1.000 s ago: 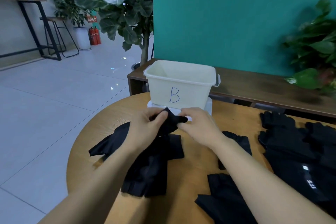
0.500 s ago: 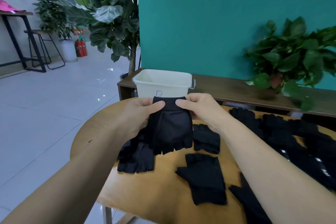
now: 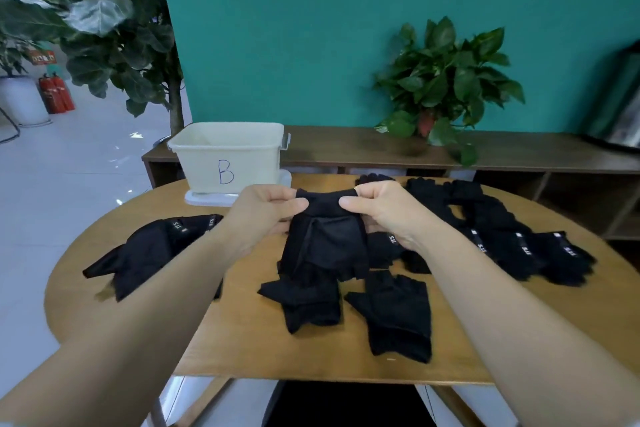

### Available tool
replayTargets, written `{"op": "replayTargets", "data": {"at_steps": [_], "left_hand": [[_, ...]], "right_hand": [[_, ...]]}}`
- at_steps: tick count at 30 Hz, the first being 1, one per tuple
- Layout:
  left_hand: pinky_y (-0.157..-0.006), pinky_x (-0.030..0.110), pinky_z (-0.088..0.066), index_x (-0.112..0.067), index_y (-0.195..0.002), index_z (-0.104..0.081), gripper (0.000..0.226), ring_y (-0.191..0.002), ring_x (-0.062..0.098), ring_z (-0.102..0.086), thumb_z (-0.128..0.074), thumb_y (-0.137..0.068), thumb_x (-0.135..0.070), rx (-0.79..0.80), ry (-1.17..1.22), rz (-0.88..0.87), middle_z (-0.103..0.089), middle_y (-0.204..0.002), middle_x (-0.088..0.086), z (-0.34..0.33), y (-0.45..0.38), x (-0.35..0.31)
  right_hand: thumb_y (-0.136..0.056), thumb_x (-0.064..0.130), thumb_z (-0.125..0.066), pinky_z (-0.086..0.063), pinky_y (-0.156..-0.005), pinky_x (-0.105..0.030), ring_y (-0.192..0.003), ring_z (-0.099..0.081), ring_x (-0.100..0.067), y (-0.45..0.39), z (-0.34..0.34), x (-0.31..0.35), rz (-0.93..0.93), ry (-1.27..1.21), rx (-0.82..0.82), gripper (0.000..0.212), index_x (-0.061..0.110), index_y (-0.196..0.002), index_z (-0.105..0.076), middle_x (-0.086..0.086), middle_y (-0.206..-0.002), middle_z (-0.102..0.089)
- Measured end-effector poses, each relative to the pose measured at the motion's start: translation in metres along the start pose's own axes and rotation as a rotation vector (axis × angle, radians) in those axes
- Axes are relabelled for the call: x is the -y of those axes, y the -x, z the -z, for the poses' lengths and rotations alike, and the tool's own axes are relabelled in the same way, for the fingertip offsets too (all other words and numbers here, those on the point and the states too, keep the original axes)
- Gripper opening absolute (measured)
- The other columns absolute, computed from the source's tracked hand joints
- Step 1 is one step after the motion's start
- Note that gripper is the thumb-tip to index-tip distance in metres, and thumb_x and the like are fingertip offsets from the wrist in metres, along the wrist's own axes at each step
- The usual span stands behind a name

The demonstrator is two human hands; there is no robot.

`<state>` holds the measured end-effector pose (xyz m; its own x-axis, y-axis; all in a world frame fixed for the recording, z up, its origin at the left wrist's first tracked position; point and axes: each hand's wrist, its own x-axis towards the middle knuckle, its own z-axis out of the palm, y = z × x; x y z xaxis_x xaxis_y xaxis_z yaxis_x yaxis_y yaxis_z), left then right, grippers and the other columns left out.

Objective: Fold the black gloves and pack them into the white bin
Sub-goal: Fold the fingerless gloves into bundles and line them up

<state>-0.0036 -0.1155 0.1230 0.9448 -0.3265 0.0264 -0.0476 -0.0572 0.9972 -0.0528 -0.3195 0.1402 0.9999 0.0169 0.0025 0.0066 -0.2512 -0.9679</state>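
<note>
I hold a black fingerless fabric glove (image 3: 325, 239) up above the round wooden table (image 3: 249, 340), cuff uppermost and finger stubs hanging down. My left hand (image 3: 265, 215) pinches the cuff's left corner between thumb and curled fingers; my right hand (image 3: 379, 213) pinches the right corner the same way, so the cuff is stretched between them. The white plastic bin marked with a blue "B" (image 3: 227, 156) stands at the table's far edge, just beyond my hands — its inside is not visible from here. More black gloves lie loose on the table: one pile to my left (image 3: 149, 250), two flat ones below the held glove (image 3: 391, 315), and a heap to my right (image 3: 512, 239).
</note>
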Motion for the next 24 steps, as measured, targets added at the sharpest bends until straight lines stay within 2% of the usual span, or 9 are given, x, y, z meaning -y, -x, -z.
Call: {"op": "replayTargets", "data": {"at_steps": [3, 6, 8, 11, 15, 18, 20, 22, 24], "left_hand": [[-0.078, 0.027, -0.058, -0.007, -0.097, -0.071, 0.009, -0.088, 0.018, -0.073, -0.070, -0.088, -0.007, 0.029, -0.040, -0.011, -0.076, -0.094, 0.006, -0.020, -0.011, 0.005], [-0.084, 0.027, -0.057, -0.008, -0.100, -0.072, 0.011, -0.090, 0.015, -0.073, -0.069, -0.089, -0.008, 0.067, -0.080, -0.011, -0.076, -0.094, 0.004, -0.038, -0.024, 0.010], [-0.086, 0.026, -0.056, -0.007, -0.102, -0.072, 0.014, -0.093, 0.015, -0.072, -0.069, -0.089, -0.010, 0.079, -0.106, -0.007, -0.076, -0.095, 0.004, -0.049, -0.036, 0.013], [-0.087, 0.027, -0.056, -0.006, -0.101, -0.072, 0.013, -0.095, 0.016, -0.071, -0.069, -0.089, -0.010, 0.096, -0.129, -0.012, -0.076, -0.096, 0.005, -0.064, -0.056, 0.016], [-0.080, 0.020, -0.056, -0.009, -0.099, -0.073, 0.010, -0.095, 0.015, -0.071, -0.068, -0.090, -0.010, 0.108, -0.166, -0.045, -0.076, -0.095, 0.003, -0.083, -0.084, 0.016], [-0.085, 0.025, -0.056, -0.013, -0.095, -0.073, 0.008, -0.093, 0.012, -0.071, -0.068, -0.090, -0.011, 0.133, -0.201, -0.075, -0.076, -0.094, 0.000, -0.094, -0.102, 0.018], [-0.088, 0.029, -0.055, -0.016, -0.095, -0.073, 0.008, -0.092, 0.011, -0.071, -0.068, -0.090, -0.011, 0.170, -0.229, -0.094, -0.076, -0.093, -0.002, -0.099, -0.108, 0.022], [-0.090, 0.032, -0.054, -0.016, -0.095, -0.074, 0.009, -0.092, 0.011, -0.071, -0.069, -0.089, -0.011, 0.188, -0.263, -0.104, -0.076, -0.094, -0.002, -0.101, -0.108, 0.030], [-0.092, 0.030, -0.053, -0.017, -0.095, -0.074, 0.011, -0.092, 0.010, -0.071, -0.069, -0.089, -0.010, 0.215, -0.285, -0.103, -0.076, -0.093, -0.004, -0.101, -0.102, 0.040]], "right_hand": [[-0.093, 0.013, -0.064, -0.056, -0.076, -0.037, -0.078, -0.065, -0.022, 0.006, 0.022, -0.009, -0.005, 0.021, -0.036, 0.017, 0.012, -0.076, -0.069, -0.011, -0.086, -0.070], [-0.093, 0.011, -0.063, -0.055, -0.062, -0.027, -0.071, -0.066, -0.015, 0.005, 0.039, -0.020, -0.019, 0.018, -0.059, 0.021, 0.013, -0.073, -0.068, -0.004, -0.077, -0.070], [-0.093, 0.010, -0.063, -0.059, -0.070, -0.033, -0.074, -0.067, -0.015, -0.001, 0.051, -0.029, -0.037, 0.013, -0.075, 0.018, 0.012, -0.077, -0.070, -0.004, -0.079, -0.072], [-0.092, 0.010, -0.064, -0.057, -0.083, -0.040, -0.081, -0.067, -0.020, -0.013, 0.069, -0.040, -0.047, 0.026, -0.104, 0.015, -0.004, -0.092, -0.069, -0.012, -0.089, -0.071], [-0.092, 0.009, -0.064, -0.057, -0.081, -0.038, -0.081, -0.067, -0.020, -0.031, 0.091, -0.050, -0.056, 0.031, -0.162, 0.021, -0.011, -0.097, -0.065, -0.012, -0.089, -0.070], [-0.092, 0.009, -0.064, -0.058, -0.075, -0.032, -0.077, -0.066, -0.017, -0.040, 0.105, -0.056, -0.058, 0.031, -0.194, 0.015, -0.006, -0.091, -0.066, -0.012, -0.086, -0.069], [-0.091, 0.010, -0.065, -0.057, -0.076, -0.034, -0.078, -0.065, -0.019, -0.041, 0.111, -0.066, -0.068, 0.049, -0.207, 0.015, -0.003, -0.086, -0.066, -0.014, -0.085, -0.068], [-0.091, 0.011, -0.065, -0.057, -0.081, -0.037, -0.081, -0.065, -0.022, -0.038, 0.112, -0.078, -0.093, 0.064, -0.201, 0.020, -0.009, -0.090, -0.063, -0.022, -0.089, -0.069], [-0.091, 0.011, -0.064, -0.057, -0.078, -0.030, -0.083, -0.067, -0.020, -0.029, 0.110, -0.089, -0.106, 0.068, -0.180, 0.021, -0.009, -0.095, -0.064, -0.024, -0.099, -0.070]]}}
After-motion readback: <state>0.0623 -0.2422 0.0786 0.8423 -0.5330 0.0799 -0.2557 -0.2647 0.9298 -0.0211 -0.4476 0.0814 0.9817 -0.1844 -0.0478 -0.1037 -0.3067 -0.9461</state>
